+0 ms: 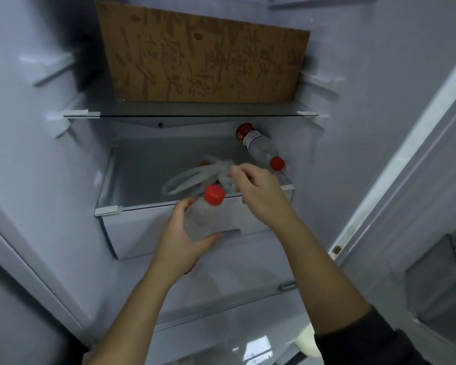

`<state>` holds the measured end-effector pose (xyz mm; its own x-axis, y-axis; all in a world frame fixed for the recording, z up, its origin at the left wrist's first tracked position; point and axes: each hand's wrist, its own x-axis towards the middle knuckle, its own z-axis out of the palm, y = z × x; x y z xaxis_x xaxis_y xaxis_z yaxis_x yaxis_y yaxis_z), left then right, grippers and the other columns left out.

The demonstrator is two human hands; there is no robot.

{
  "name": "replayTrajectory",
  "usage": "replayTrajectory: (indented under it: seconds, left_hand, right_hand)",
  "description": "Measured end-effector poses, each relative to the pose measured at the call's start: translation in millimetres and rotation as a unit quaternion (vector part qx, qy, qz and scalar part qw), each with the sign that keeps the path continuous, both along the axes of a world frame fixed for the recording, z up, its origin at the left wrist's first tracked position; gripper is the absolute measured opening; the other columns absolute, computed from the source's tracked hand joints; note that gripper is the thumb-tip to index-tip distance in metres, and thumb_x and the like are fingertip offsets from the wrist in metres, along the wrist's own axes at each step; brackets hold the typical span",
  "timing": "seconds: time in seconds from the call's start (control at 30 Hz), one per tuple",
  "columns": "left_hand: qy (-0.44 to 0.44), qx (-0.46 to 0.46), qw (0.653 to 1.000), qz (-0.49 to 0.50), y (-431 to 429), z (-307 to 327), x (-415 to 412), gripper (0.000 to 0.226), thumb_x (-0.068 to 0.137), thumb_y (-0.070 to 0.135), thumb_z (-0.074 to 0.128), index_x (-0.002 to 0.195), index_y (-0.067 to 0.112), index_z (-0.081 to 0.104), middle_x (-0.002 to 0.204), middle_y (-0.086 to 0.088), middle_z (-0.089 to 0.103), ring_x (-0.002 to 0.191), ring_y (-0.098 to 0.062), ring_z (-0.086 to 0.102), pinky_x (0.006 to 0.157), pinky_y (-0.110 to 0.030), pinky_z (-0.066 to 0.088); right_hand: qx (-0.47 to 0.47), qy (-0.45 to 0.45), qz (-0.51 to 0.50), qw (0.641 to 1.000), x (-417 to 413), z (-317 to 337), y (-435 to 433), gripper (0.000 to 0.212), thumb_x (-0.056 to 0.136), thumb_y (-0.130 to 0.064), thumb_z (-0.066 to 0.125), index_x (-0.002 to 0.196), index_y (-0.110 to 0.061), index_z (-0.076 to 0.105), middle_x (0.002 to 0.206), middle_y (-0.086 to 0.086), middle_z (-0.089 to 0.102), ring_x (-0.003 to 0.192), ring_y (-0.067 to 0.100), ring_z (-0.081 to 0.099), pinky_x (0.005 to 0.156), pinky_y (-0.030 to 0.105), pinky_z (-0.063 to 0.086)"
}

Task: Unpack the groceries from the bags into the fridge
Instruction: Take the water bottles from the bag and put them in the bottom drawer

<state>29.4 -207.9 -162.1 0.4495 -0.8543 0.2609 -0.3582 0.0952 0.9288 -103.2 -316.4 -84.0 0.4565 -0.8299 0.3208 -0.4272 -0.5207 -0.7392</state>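
I'm gripping the bottle (202,219) in the left hand (181,246), cap pointing ahead toward the drawer (142,233) | right hand (258,191) pinching the bag (190,180) just beyond

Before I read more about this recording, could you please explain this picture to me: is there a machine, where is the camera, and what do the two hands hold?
There is no machine here. A person wears one wide-angle camera on the head, so you look forward and down along their own arms into an open fridge. The left hand grips a clear bottle with a red cap, in front of the middle shelf. The right hand pinches a thin plastic bag that lies on that shelf. A second bottle, also red-capped, lies on its side at the shelf's right rear. On the glass shelf above stands a brown cardboard sheet.
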Motion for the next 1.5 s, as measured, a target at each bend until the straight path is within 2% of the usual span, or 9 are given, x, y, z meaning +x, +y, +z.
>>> replayTrajectory:
  seconds: [0.07,0.2,0.57,0.8,0.9,1.0,1.13,1.33,1.5]
  left_hand:
    - [-0.002,0.025,1.0,-0.007,-6.1,1.3,-4.6,0.063,0.06,0.028,0.087,0.105,0.045,0.046,0.104,0.028,0.058,0.097,0.01,0.056,0.074,-0.012,0.043]
    - [-0.015,0.046,0.999,-0.013,-12.9,-5.6,-4.9,0.069,0.054,0.042,0.084,0.113,0.04,0.048,0.106,0.02,0.062,0.095,0.001,0.06,0.076,-0.027,0.052]
    - [-0.111,0.131,0.985,-0.026,6.0,-47.2,17.3,0.068,0.061,0.033,0.086,0.105,0.062,0.042,0.108,0.03,0.058,0.097,0.001,0.061,0.077,-0.025,0.052]
    - [-0.181,0.134,0.974,-0.013,12.7,-2.5,15.9,0.066,0.062,0.037,0.085,0.116,0.048,0.049,0.099,0.026,0.062,0.088,0.0,0.061,0.073,-0.028,0.053]
    - [-0.278,0.083,0.957,0.009,11.4,40.1,18.2,0.068,0.062,0.037,0.087,0.118,0.04,0.049,0.098,0.02,0.058,0.085,-0.003,0.056,0.071,-0.023,0.043]
    - [-0.381,0.038,0.923,0.027,-8.3,65.3,25.2,0.065,0.063,0.042,0.085,0.118,0.034,0.05,0.099,0.017,0.056,0.087,-0.008,0.053,0.085,-0.032,0.04]
    - [-0.426,0.031,0.904,0.006,-44.0,67.6,32.5,0.058,0.066,0.038,0.081,0.115,0.034,0.05,0.098,0.016,0.055,0.091,-0.012,0.054,0.097,-0.042,0.04]
    - [-0.478,0.012,0.878,-0.011,-87.4,62.0,40.1,0.063,0.069,0.046,0.081,0.123,0.033,0.054,0.112,0.003,0.055,0.109,-0.022,0.051,0.105,-0.052,0.03]
    - [-0.498,0.012,0.867,0.028,-121.5,57.9,40.0,0.052,0.073,0.028,0.078,0.122,0.033,0.062,0.116,-0.009,0.049,0.11,-0.032,0.044,0.091,-0.044,0.033]
  right_hand:
    - [0.012,0.041,0.047,0.998,-1.9,8.6,15.1,0.037,0.099,-0.048,0.045,0.09,-0.019,0.067,0.07,-0.008,0.058,0.071,0.014,0.057,0.071,0.038,0.048]
    - [-0.007,0.149,0.062,0.987,-5.9,1.5,25.2,0.031,0.087,-0.055,0.061,0.084,-0.026,0.052,0.072,-0.007,0.054,0.069,0.014,0.054,0.068,0.037,0.048]
    - [0.056,0.054,0.027,0.997,-18.3,-18.6,16.4,0.026,0.087,-0.047,0.066,0.089,-0.023,0.055,0.079,-0.005,0.056,0.072,0.011,0.054,0.07,0.03,0.048]
    - [0.027,-0.11,-0.005,0.994,-22.5,-17.2,13.9,0.022,0.09,-0.032,0.067,0.084,-0.013,0.057,0.071,-0.005,0.051,0.062,0.004,0.046,0.06,0.016,0.042]
    - [0.027,-0.224,-0.038,0.973,-30.1,-8.9,7.8,0.017,0.09,-0.033,0.062,0.081,-0.019,0.058,0.066,-0.008,0.048,0.059,0.007,0.046,0.057,0.019,0.041]
    - [0.041,-0.274,-0.063,0.959,-34.5,-9.1,0.0,0.022,0.085,-0.045,0.058,0.086,-0.023,0.06,0.07,-0.011,0.051,0.063,0.012,0.047,0.06,0.027,0.042]
    - [0.049,-0.274,-0.071,0.958,-40.3,-23.4,-4.4,0.022,0.084,-0.051,0.057,0.085,-0.028,0.057,0.069,-0.003,0.051,0.061,0.017,0.046,0.058,0.034,0.042]
    - [0.075,-0.248,-0.079,0.963,-49.5,-40.9,-13.1,0.013,0.097,-0.03,0.056,0.095,-0.017,0.054,0.069,0.005,0.055,0.057,0.011,0.049,0.053,0.024,0.041]
    - [0.105,-0.207,-0.07,0.97,-49.8,-56.8,-22.3,0.009,0.098,-0.026,0.056,0.104,-0.02,0.052,0.085,0.005,0.065,0.066,0.005,0.057,0.057,0.018,0.044]
